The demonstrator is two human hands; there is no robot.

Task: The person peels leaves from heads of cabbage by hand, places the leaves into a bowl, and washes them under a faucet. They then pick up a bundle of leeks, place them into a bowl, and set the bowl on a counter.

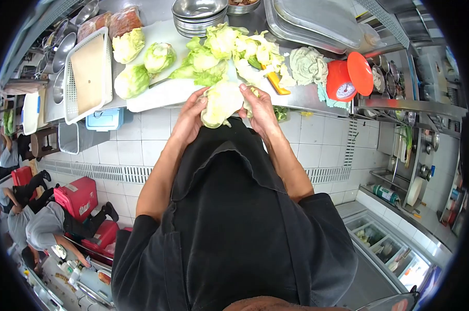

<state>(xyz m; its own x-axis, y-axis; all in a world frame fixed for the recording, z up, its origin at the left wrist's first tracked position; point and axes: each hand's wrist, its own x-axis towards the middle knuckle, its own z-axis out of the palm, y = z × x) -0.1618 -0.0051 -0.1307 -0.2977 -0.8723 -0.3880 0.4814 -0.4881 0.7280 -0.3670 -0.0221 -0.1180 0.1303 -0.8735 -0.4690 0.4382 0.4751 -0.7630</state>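
Observation:
A pale head of lettuce point(221, 105) is held between both hands at the table's front edge. My left hand point(192, 113) has its fingers round the left side of the head. On the other side, my right hand point(260, 110) grips it near a loose leaf. Green loose leaves point(206, 61) lie on the white cutting board point(167, 94) just beyond. Three more lettuce heads point(160, 57) rest at the left of the board. A yellow-handled tool point(277, 83) lies partly under pale leaves to the right.
A white basket point(109, 78) stands at the left, stacked metal bowls point(199, 26) at the back. Metal trays point(317, 23), a crumpled cloth point(308, 65) and a red scale point(343, 83) are at the right. Several people in grey shirts point(43, 225) are at the lower left.

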